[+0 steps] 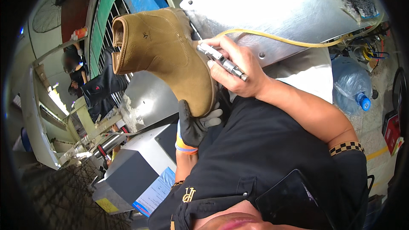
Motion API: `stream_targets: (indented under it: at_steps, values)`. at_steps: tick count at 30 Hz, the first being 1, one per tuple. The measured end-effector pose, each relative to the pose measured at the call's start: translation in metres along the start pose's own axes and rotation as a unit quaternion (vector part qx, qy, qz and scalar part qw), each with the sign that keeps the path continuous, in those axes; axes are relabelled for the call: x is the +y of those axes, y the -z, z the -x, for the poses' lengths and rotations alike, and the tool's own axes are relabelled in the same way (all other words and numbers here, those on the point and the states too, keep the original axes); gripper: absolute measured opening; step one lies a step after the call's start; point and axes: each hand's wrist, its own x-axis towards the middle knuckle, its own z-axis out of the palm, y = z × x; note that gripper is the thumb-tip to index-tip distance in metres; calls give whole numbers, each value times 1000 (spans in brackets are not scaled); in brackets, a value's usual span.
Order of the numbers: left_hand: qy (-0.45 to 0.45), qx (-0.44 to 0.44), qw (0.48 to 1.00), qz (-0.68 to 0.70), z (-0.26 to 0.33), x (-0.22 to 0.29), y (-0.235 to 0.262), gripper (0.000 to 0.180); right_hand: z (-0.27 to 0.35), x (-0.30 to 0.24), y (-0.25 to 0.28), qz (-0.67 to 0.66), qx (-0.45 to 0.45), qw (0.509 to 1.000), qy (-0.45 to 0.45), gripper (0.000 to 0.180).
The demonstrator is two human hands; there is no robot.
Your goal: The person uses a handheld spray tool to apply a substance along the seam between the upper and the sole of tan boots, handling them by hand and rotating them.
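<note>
A tan ankle boot [164,45] lies on its side, with its shaft opening to the left and its toe pointing down toward me. My left hand [194,125], in a grey glove with pale fingertips and an orange-trimmed cuff, grips the boot by the toe. Bare and closed, my right hand [238,64] holds a slim silver metal hand tool [221,62] at an angle beside the boot's sole edge. The tool's thin tip reaches the sole side near the heel; I cannot tell whether it touches.
A shiny metal plate [264,8] lies beyond my right hand, with a yellowish hose [281,38] along its edge. Black boots [104,83] stand by a wire rack at left. At right sits a clear water bottle [351,85]. A grey-and-white machine housing [136,170] is lower left.
</note>
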Motion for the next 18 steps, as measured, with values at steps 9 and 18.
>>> stream_targets:
  at_steps: [9, 18]
  values:
    - [35, -93, 986, 134, -7, 0, -36, 83, 14, -17, 30, -15, -44, 998, -53, 35]
    - [61, -193, 966, 163, -18, 1, -76, 86, 39, -58, 70, 41, -49, 993, -98, 31]
